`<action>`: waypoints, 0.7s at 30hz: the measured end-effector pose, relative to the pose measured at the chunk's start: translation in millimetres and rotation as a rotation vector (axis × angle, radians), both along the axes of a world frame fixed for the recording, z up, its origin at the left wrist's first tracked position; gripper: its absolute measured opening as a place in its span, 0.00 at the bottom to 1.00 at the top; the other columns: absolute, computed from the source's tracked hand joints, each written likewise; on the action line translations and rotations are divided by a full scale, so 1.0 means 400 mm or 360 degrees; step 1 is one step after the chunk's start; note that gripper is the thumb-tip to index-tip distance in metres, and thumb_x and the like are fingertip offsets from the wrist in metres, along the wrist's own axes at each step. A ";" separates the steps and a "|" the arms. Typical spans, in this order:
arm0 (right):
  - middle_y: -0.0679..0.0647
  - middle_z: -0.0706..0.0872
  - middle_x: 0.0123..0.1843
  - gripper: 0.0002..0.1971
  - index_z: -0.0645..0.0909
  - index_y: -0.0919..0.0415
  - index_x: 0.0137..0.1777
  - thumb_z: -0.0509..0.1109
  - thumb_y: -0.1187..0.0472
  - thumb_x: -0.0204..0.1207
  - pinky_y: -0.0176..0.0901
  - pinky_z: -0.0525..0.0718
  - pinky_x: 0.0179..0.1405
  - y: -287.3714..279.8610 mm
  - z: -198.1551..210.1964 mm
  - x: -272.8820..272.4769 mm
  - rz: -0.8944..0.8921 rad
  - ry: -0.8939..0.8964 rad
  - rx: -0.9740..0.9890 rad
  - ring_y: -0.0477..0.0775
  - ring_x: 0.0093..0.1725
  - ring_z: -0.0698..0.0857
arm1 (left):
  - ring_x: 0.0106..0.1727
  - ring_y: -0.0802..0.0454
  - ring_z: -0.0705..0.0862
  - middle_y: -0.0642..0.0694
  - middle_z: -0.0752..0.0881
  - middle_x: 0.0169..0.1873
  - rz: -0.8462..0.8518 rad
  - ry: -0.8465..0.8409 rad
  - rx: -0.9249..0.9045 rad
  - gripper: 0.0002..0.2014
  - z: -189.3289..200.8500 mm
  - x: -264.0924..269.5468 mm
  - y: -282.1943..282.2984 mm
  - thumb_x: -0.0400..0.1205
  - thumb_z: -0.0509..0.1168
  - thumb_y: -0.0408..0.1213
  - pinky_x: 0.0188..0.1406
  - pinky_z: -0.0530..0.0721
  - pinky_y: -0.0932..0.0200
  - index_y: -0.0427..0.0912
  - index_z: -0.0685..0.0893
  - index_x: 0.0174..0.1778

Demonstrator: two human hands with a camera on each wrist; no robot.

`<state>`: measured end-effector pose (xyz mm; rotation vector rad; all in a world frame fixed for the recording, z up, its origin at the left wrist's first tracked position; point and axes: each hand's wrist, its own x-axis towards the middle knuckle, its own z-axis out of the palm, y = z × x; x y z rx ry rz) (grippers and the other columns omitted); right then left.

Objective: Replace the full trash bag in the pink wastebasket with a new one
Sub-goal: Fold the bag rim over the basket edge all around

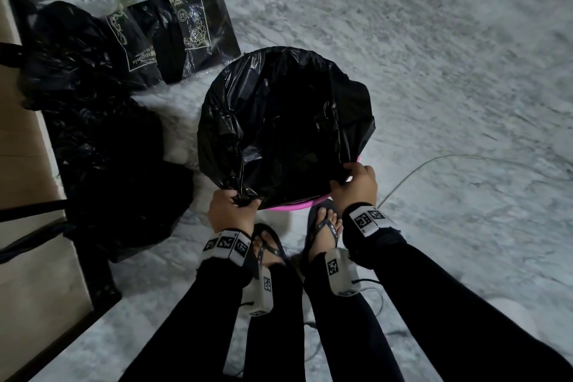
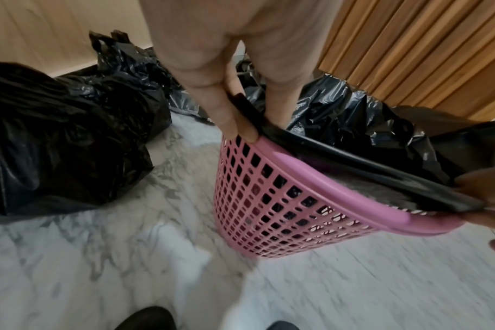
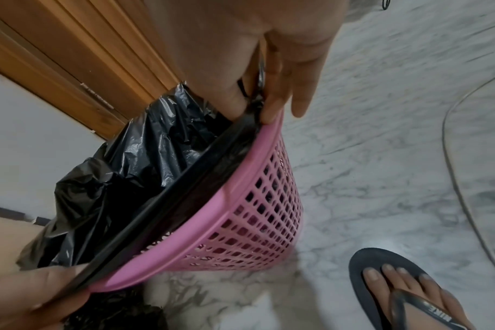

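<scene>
Both hands' grip (image 1: pixel 231 209) (image 1: pixel 356 186) on bag edge (image 1: pixel 279 121), above pink rim (image 1: pixel 288 206).

Dim, blurred (edges warped)

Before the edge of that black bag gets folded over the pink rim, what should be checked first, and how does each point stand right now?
1. Left hand grips the new bag's edge: ok, it pinches a bunch of plastic.
2. Right hand grips the edge: ok, thumb and fingers pinch it at the rim.
3. Edge pulled taut between the hands: ok, it runs as a straight band along the pink wastebasket.
4. Edge folded over the near rim: not ok, pink rim is still bare there.
5. Far rim covered: ok from the head view, plastic hides it.
6. Bag bottom down inside the basket: cannot tell.
7. Full bag out of the way: ok, it lies to the left.
</scene>
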<state>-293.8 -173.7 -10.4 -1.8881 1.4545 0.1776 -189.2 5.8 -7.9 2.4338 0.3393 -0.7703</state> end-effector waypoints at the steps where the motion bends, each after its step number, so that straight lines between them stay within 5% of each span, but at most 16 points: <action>1: 0.64 0.76 0.62 0.22 0.77 0.64 0.63 0.72 0.67 0.68 0.41 0.78 0.52 0.003 0.003 0.002 -0.0020 -0.0007 -0.0003 0.65 0.52 0.84 | 0.51 0.42 0.86 0.37 0.86 0.48 0.0029 0.0001 -0.0013 0.23 -0.002 -0.003 0.002 0.64 0.80 0.37 0.50 0.81 0.56 0.34 0.81 0.52; 6: 0.60 0.71 0.65 0.29 0.73 0.57 0.71 0.73 0.64 0.69 0.36 0.75 0.47 0.003 0.008 -0.005 -0.0154 0.0047 0.0080 0.60 0.50 0.83 | 0.50 0.45 0.84 0.39 0.84 0.49 0.0272 0.0135 -0.0122 0.25 -0.013 -0.031 0.022 0.65 0.78 0.30 0.50 0.77 0.62 0.36 0.79 0.57; 9: 0.59 0.71 0.65 0.29 0.74 0.54 0.71 0.73 0.68 0.68 0.37 0.79 0.48 0.008 0.001 -0.020 -0.0247 -0.0060 0.0163 0.59 0.49 0.86 | 0.52 0.43 0.86 0.43 0.84 0.47 0.0390 0.0173 -0.0094 0.25 -0.017 -0.037 0.027 0.64 0.79 0.35 0.52 0.81 0.56 0.38 0.81 0.56; 14: 0.56 0.73 0.65 0.29 0.73 0.57 0.70 0.71 0.73 0.68 0.35 0.82 0.47 0.011 -0.006 -0.051 -0.0280 -0.0292 0.0245 0.51 0.48 0.86 | 0.44 0.50 0.81 0.47 0.83 0.43 0.0466 0.0167 -0.0043 0.23 -0.013 -0.027 0.013 0.65 0.79 0.38 0.45 0.75 0.62 0.36 0.83 0.53; 18: 0.49 0.78 0.65 0.33 0.67 0.60 0.73 0.75 0.68 0.68 0.41 0.81 0.60 0.010 -0.019 -0.053 -0.0631 -0.0270 0.0464 0.50 0.58 0.84 | 0.49 0.46 0.85 0.44 0.87 0.47 0.0303 0.0241 0.0042 0.22 -0.025 -0.014 0.015 0.64 0.79 0.42 0.56 0.84 0.52 0.36 0.84 0.50; 21: 0.53 0.80 0.62 0.29 0.67 0.59 0.72 0.72 0.69 0.71 0.32 0.81 0.48 0.018 -0.011 -0.051 -0.0423 -0.0262 0.0386 0.48 0.52 0.84 | 0.46 0.41 0.89 0.41 0.90 0.45 0.0356 0.0311 -0.0006 0.23 -0.038 -0.018 0.022 0.61 0.79 0.41 0.52 0.88 0.45 0.39 0.81 0.49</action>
